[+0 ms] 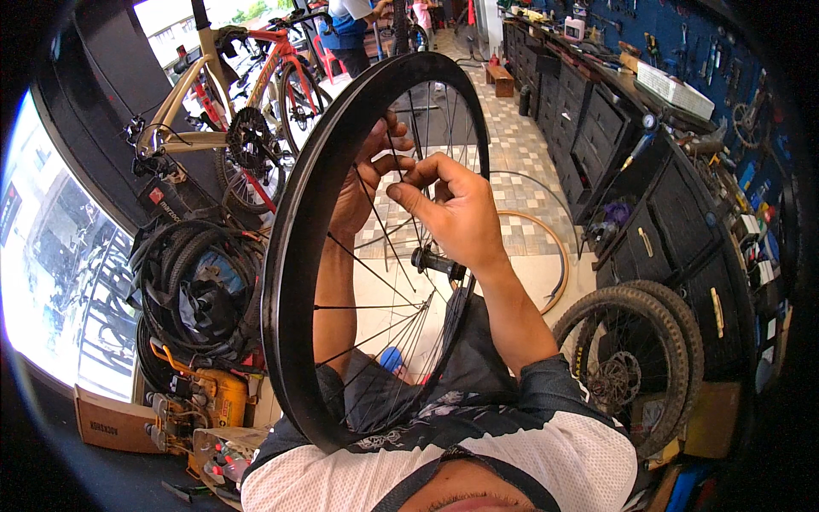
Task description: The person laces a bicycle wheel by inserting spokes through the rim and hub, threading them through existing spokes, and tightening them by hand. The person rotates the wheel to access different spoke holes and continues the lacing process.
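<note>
A knobby-tyred wheel (636, 358) leans by the dark drawer cabinet (674, 230) on my right. The black deep-rimmed spoked wheel (294, 256) stands upright on my lap; my left hand (363, 183) and right hand (452, 209) pinch its thin spokes (375, 273).

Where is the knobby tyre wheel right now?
In the head view, the knobby wheel stands at lower right, leaning against the dark cabinets, right of the person's right hand.

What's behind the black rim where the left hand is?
Through the black rim's spokes, the left hand shows, fingers meeting the right hand at a spoke. The rim wall covers the left forearm's outer edge.
</note>
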`<act>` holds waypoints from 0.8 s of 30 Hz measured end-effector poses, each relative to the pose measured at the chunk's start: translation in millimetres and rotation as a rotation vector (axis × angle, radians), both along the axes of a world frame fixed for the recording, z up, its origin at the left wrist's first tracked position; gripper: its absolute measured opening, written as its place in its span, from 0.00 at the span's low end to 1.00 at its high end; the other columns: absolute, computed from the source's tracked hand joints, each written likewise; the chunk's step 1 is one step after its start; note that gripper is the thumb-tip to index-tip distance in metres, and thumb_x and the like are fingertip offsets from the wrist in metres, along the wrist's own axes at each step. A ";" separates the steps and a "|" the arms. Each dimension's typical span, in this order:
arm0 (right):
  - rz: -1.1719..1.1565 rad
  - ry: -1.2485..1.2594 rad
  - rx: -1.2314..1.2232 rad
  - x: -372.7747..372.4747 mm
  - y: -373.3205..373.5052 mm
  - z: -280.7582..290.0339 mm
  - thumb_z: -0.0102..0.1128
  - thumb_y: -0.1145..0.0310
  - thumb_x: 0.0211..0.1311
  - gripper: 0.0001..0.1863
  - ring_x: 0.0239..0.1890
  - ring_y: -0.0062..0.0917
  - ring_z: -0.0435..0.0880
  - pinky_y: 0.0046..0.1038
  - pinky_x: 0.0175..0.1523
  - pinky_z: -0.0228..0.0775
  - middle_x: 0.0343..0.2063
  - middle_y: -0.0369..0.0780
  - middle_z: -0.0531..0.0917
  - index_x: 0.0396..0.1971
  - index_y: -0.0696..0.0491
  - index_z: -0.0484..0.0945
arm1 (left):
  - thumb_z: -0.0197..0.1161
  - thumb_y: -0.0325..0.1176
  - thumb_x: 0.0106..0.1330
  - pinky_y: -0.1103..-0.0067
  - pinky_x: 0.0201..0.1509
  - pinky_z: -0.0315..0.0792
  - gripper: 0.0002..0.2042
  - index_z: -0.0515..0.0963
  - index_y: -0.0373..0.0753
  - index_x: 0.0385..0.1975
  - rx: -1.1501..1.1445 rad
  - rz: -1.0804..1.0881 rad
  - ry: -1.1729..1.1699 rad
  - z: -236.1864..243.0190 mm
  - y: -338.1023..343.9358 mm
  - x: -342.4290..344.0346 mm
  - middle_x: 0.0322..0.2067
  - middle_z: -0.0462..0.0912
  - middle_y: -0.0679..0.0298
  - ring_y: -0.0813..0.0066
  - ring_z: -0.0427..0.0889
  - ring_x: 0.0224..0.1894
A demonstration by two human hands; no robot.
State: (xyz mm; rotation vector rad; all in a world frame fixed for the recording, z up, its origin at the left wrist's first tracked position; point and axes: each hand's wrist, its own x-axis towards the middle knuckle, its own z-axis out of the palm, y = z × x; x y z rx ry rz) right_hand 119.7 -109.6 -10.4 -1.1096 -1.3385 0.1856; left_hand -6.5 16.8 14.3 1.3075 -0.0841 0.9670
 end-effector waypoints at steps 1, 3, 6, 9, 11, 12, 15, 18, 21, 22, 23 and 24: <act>0.004 -0.004 -0.010 0.9 0.5 1.3 0.75 0.67 0.66 0.12 0.28 0.10 0.77 0.16 0.32 0.67 0.30 0.34 0.88 0.40 0.58 0.84 | 0.60 0.43 0.79 0.71 0.53 0.77 0.17 0.77 0.36 0.56 0.002 -0.001 -0.006 -0.1 0.7 -0.3 0.49 0.83 0.62 0.69 0.82 0.51; 0.045 0.024 -0.017 2.9 3.4 -1.7 0.74 0.67 0.67 0.12 0.29 0.11 0.79 0.16 0.34 0.69 0.31 0.35 0.88 0.42 0.59 0.85 | 0.59 0.43 0.79 0.71 0.53 0.77 0.17 0.77 0.36 0.56 0.023 0.022 0.003 0.2 -1.3 -1.6 0.49 0.82 0.62 0.69 0.82 0.51; 0.122 0.081 0.009 2.4 4.8 -3.2 0.73 0.67 0.69 0.12 0.31 0.11 0.80 0.16 0.37 0.71 0.32 0.36 0.89 0.44 0.59 0.85 | 0.58 0.43 0.80 0.72 0.54 0.76 0.18 0.77 0.36 0.56 0.032 0.046 0.016 2.6 -4.5 -2.6 0.50 0.82 0.61 0.69 0.82 0.51; 0.150 0.098 -0.009 1.9 4.0 -3.3 0.73 0.68 0.68 0.13 0.32 0.12 0.81 0.16 0.38 0.72 0.33 0.36 0.89 0.46 0.60 0.85 | 0.58 0.43 0.80 0.72 0.55 0.75 0.18 0.77 0.35 0.57 0.006 0.040 0.031 2.9 -1.6 -4.8 0.50 0.82 0.61 0.69 0.81 0.51; 0.133 0.060 0.015 1.7 5.1 -3.7 0.74 0.67 0.67 0.13 0.30 0.13 0.81 0.18 0.36 0.71 0.33 0.38 0.89 0.45 0.59 0.86 | 0.58 0.43 0.80 0.71 0.57 0.74 0.18 0.77 0.35 0.57 -0.009 0.032 0.018 1.5 -0.6 -5.7 0.50 0.82 0.61 0.69 0.81 0.52; 0.112 0.025 0.055 2.9 7.4 -4.2 0.74 0.66 0.66 0.14 0.28 0.13 0.81 0.19 0.33 0.70 0.32 0.39 0.90 0.45 0.59 0.86 | 0.58 0.43 0.80 0.71 0.57 0.74 0.18 0.77 0.35 0.57 -0.012 0.026 0.001 0.5 -1.0 -4.1 0.50 0.82 0.61 0.68 0.80 0.53; 0.090 0.084 0.069 0.0 8.1 -1.5 0.76 0.65 0.64 0.14 0.26 0.12 0.79 0.21 0.30 0.69 0.31 0.39 0.90 0.44 0.58 0.87 | 0.58 0.42 0.80 0.70 0.59 0.74 0.17 0.78 0.35 0.57 0.012 0.014 -0.040 -3.6 2.4 -2.5 0.50 0.83 0.61 0.68 0.80 0.54; 0.119 0.142 0.082 -0.1 11.6 -4.2 0.76 0.66 0.64 0.14 0.24 0.11 0.77 0.21 0.30 0.68 0.31 0.38 0.90 0.44 0.57 0.87 | 0.57 0.40 0.80 0.69 0.60 0.74 0.16 0.78 0.35 0.56 0.036 0.016 -0.041 -3.3 4.4 -4.2 0.51 0.83 0.61 0.68 0.80 0.55; 0.171 0.206 0.129 -0.8 21.2 -13.6 0.76 0.66 0.63 0.13 0.23 0.11 0.75 0.21 0.29 0.67 0.31 0.37 0.90 0.45 0.56 0.87 | 0.58 0.41 0.80 0.69 0.60 0.75 0.16 0.79 0.35 0.56 0.040 0.014 -0.039 -1.4 2.1 -4.7 0.51 0.83 0.61 0.68 0.80 0.56; 0.172 0.208 0.123 -0.9 20.8 -13.4 0.76 0.66 0.63 0.13 0.23 0.12 0.75 0.21 0.30 0.67 0.31 0.37 0.90 0.45 0.56 0.87 | 0.58 0.41 0.80 0.69 0.60 0.75 0.16 0.79 0.35 0.56 0.038 0.014 -0.040 -1.1 1.3 -4.6 0.51 0.83 0.61 0.68 0.80 0.56; 0.172 0.212 0.117 -1.0 20.1 -13.6 0.76 0.67 0.63 0.13 0.23 0.12 0.76 0.21 0.30 0.68 0.31 0.37 0.90 0.45 0.56 0.87 | 0.58 0.41 0.80 0.69 0.60 0.75 0.17 0.79 0.35 0.56 0.031 0.022 -0.033 -1.0 0.9 -4.1 0.51 0.83 0.60 0.67 0.80 0.55; 0.159 0.187 0.089 -1.7 15.5 -10.0 0.76 0.67 0.63 0.13 0.24 0.12 0.77 0.21 0.31 0.69 0.31 0.37 0.89 0.45 0.56 0.87 | 0.59 0.41 0.80 0.69 0.60 0.75 0.17 0.79 0.35 0.56 0.024 0.036 -0.028 -1.4 1.0 -4.9 0.50 0.83 0.60 0.67 0.81 0.55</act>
